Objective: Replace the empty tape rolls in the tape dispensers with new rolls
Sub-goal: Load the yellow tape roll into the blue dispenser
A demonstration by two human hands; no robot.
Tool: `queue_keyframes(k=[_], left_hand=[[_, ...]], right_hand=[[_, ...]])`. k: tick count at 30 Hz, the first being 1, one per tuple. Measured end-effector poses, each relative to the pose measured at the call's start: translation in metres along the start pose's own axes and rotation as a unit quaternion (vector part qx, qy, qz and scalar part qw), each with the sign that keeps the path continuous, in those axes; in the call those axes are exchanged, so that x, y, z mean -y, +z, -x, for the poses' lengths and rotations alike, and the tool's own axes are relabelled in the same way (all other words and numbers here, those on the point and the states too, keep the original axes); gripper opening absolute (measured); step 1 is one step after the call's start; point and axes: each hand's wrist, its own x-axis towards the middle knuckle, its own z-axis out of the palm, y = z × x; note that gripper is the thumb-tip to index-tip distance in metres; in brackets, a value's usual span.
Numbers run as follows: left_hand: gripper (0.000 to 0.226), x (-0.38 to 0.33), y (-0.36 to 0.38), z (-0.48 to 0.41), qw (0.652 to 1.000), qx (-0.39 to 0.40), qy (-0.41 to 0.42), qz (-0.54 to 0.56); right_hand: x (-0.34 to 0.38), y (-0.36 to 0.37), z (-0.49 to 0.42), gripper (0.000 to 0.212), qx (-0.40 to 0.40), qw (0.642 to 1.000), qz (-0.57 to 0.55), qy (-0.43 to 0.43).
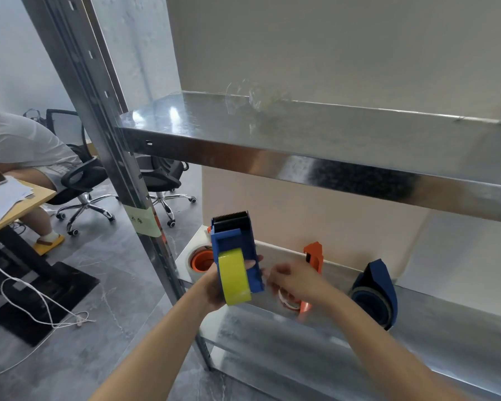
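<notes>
One blue dispenser (237, 247), yellow roll (234, 277), in left hand (213, 287) — post label (141, 224) illegible.

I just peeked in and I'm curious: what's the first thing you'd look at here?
The bright yellow tape roll on the blue tape dispenser, which the left hand holds up before the lower metal shelf, with the right hand close beside it. Next, a second blue dispenser sits on that shelf to the right, and an orange dispenser stands at its back.
</notes>
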Motion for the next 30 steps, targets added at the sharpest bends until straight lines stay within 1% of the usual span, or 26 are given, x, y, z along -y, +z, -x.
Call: queue_keyframes(k=[1, 2, 3, 4, 5, 7, 8, 10, 13, 16, 19, 21, 24, 25, 27, 30], left_hand=[[0.041, 0.0, -0.003, 0.001, 1.0, -0.009, 0.007, 0.003], [0.044, -0.001, -0.003, 0.004, 1.0, -0.015, 0.012, 0.003], [0.042, -0.002, -0.003, 0.006, 1.0, -0.018, 0.015, -0.001], [0.036, -0.003, -0.001, 0.01, 1.0, -0.02, 0.016, -0.005], [0.026, -0.004, 0.0, 0.013, 1.0, -0.026, 0.016, -0.007], [0.009, -0.006, 0.003, 0.017, 0.999, -0.039, 0.013, -0.013], [0.011, -0.007, 0.005, 0.017, 0.999, -0.042, 0.017, -0.02], [0.016, -0.009, 0.009, 0.018, 0.998, -0.038, 0.022, -0.034], [0.007, -0.01, 0.018, 0.023, 0.998, -0.029, 0.028, -0.039], [0.023, -0.013, 0.027, 0.03, 0.999, -0.021, 0.032, -0.032], [0.027, -0.016, 0.028, 0.033, 0.999, -0.022, 0.032, -0.022], [0.023, -0.017, 0.03, 0.035, 0.999, -0.008, 0.038, -0.026], [0.019, -0.02, 0.036, 0.042, 0.998, 0.012, 0.042, -0.044], [0.021, -0.021, 0.037, 0.044, 0.998, 0.017, 0.043, -0.052], [0.032, -0.022, 0.04, 0.045, 0.997, 0.024, 0.043, -0.057], [0.027, -0.023, 0.044, 0.046, 0.996, 0.037, 0.057, -0.054]], right_hand=[[0.005, -0.003, 0.003, 0.025, -0.05, 0.998, 0.006, -0.024], [0.01, -0.005, 0.009, 0.022, -0.077, 0.995, -0.027, -0.056], [0.018, -0.007, 0.017, 0.018, -0.075, 0.991, -0.071, -0.089], [0.025, -0.008, 0.023, 0.015, -0.043, 0.986, -0.104, -0.123], [0.031, -0.007, 0.03, 0.016, -0.006, 0.984, -0.105, -0.145], [0.043, 0.0, 0.043, 0.025, 0.037, 0.983, -0.056, -0.171], [0.047, 0.005, 0.047, 0.027, 0.035, 0.982, -0.027, -0.182], [0.052, 0.013, 0.05, 0.024, 0.012, 0.98, 0.011, -0.199], [0.055, 0.014, 0.049, 0.011, -0.033, 0.976, 0.032, -0.215], [0.056, 0.01, 0.048, 0.01, -0.088, 0.972, 0.01, -0.216], [0.061, 0.009, 0.049, 0.009, -0.149, 0.965, -0.031, -0.213], [0.066, 0.008, 0.049, 0.008, -0.175, 0.962, -0.04, -0.206], [0.073, 0.003, 0.047, 0.004, -0.189, 0.966, -0.056, -0.166], [0.076, 0.001, 0.048, 0.003, -0.189, 0.969, -0.065, -0.147], [0.08, -0.003, 0.048, 0.003, -0.18, 0.972, -0.096, -0.117], [0.083, -0.003, 0.046, 0.008, -0.189, 0.969, -0.134, -0.09]])
